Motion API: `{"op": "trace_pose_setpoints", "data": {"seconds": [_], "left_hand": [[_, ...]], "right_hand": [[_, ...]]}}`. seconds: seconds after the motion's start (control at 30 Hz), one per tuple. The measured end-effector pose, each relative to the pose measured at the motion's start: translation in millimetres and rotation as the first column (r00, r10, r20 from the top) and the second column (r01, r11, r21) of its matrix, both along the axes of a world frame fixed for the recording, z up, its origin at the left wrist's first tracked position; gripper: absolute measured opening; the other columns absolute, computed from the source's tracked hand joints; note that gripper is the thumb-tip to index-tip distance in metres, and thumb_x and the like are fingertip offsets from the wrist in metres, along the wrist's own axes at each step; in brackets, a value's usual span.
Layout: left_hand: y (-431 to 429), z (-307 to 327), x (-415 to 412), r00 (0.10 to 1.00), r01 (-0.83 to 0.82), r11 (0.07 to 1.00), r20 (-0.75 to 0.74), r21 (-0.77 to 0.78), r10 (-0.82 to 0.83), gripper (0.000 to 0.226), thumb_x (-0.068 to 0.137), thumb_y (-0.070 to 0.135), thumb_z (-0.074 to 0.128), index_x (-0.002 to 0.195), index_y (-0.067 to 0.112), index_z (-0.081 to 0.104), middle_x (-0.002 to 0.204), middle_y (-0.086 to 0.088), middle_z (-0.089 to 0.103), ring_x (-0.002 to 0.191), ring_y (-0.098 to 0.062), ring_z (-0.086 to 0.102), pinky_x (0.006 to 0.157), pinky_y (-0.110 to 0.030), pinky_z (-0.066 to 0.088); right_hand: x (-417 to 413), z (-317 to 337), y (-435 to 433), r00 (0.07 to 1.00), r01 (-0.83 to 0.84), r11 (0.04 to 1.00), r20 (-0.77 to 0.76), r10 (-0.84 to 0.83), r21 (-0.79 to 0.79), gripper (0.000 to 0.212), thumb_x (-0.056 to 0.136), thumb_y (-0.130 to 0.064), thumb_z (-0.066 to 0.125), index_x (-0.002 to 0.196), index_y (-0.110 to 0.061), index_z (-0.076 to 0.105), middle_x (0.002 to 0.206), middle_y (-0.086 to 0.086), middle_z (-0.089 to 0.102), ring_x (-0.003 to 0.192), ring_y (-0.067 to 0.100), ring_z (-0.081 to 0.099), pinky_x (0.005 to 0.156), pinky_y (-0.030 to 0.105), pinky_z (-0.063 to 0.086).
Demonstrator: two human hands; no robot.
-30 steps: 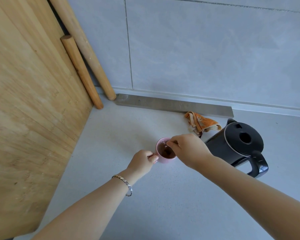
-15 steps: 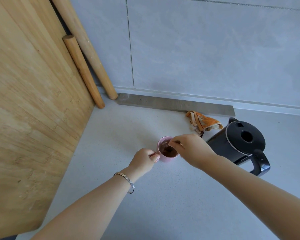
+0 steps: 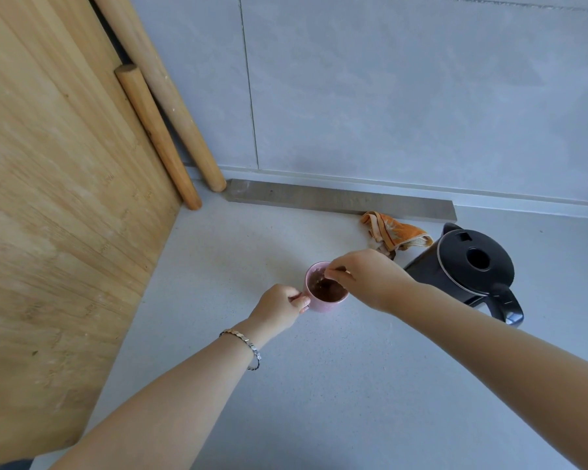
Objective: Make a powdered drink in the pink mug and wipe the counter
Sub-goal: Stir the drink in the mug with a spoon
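The pink mug (image 3: 319,305) stands on the light counter (image 3: 336,385) and holds a dark brown drink (image 3: 328,289). My left hand (image 3: 280,306) grips the mug's handle on its left side. My right hand (image 3: 367,276) hovers over the mug's right rim with fingertips pinched on a small stirrer that dips into the drink; the stirrer is mostly hidden by my fingers. An orange cloth (image 3: 394,234) lies crumpled behind my right hand, near the wall.
A black electric kettle (image 3: 469,269) stands just right of the mug, its handle toward me. A large wooden board (image 3: 55,198) leans at the left with two rolling pins (image 3: 157,134) against it. A grey strip (image 3: 340,200) runs along the wall base.
My right hand's pinched fingers have shifted slightly over the mug, and the drink's surface looks stirred. My left hand stays on the handle.
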State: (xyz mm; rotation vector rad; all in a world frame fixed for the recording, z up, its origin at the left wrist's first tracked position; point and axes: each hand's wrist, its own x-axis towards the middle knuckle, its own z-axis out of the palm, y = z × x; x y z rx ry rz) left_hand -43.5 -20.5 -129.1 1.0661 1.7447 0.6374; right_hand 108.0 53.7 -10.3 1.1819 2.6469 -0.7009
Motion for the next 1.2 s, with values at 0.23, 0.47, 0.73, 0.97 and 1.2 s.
{"op": "trace_pose_setpoints", "data": {"seconds": [0.23,0.47,0.73,0.97,1.2], "left_hand": [[1,2,0,1.000,0.013,1.000,0.004,-0.022,-0.012,0.023,0.090,0.018,0.054,0.079,0.004,0.069,0.082,-0.011,0.070,0.077,-0.024,0.060,0.076,-0.034,0.049],[0,4,1,1.000,0.010,1.000,-0.006,-0.005,-0.010,0.025,0.089,0.018,0.054,0.078,0.002,0.069,0.081,-0.012,0.070,0.072,-0.021,0.058,0.071,-0.031,0.044],[0,6,1,1.000,0.015,1.000,-0.003,-0.004,-0.015,0.023,0.089,0.017,0.053,0.076,0.003,0.067,0.081,-0.012,0.070,0.072,-0.021,0.058,0.072,-0.030,0.044],[-1,6,1,0.999,0.029,1.000,-0.014,-0.011,-0.030,0.024,0.089,0.018,0.053,0.071,0.008,0.065,0.080,-0.009,0.069,0.073,-0.021,0.061,0.070,-0.029,0.044],[0,7,1,1.000,0.025,0.999,-0.011,-0.019,-0.026,0.029,0.089,0.019,0.054,0.061,0.015,0.059,0.068,-0.002,0.063,0.071,-0.021,0.058,0.068,-0.029,0.042]], "right_hand": [[4,1,4,0.992,-0.038,0.998,0.118,0.032,0.050,0.034,0.098,-0.029,0.037,0.118,-0.016,0.061,0.113,0.007,0.066,0.101,0.022,0.060,0.090,0.035,0.052],[2,-3,4,1.000,0.006,1.000,0.005,-0.006,-0.003,0.032,0.097,-0.028,0.040,0.117,-0.015,0.062,0.115,0.007,0.067,0.102,0.022,0.061,0.092,0.033,0.051],[5,-10,5,0.999,0.053,0.998,-0.001,-0.053,0.016,0.032,0.096,-0.030,0.042,0.115,-0.017,0.064,0.108,0.008,0.070,0.094,0.020,0.063,0.086,0.032,0.053],[9,-10,6,1.000,-0.002,0.998,-0.015,0.003,0.066,0.031,0.098,-0.027,0.039,0.115,-0.017,0.063,0.112,0.006,0.067,0.098,0.020,0.060,0.089,0.032,0.051],[6,-10,-2,0.998,-0.010,0.999,-0.054,0.013,0.039,0.031,0.097,-0.028,0.041,0.113,-0.018,0.065,0.109,0.007,0.069,0.095,0.021,0.063,0.086,0.035,0.053]]}}
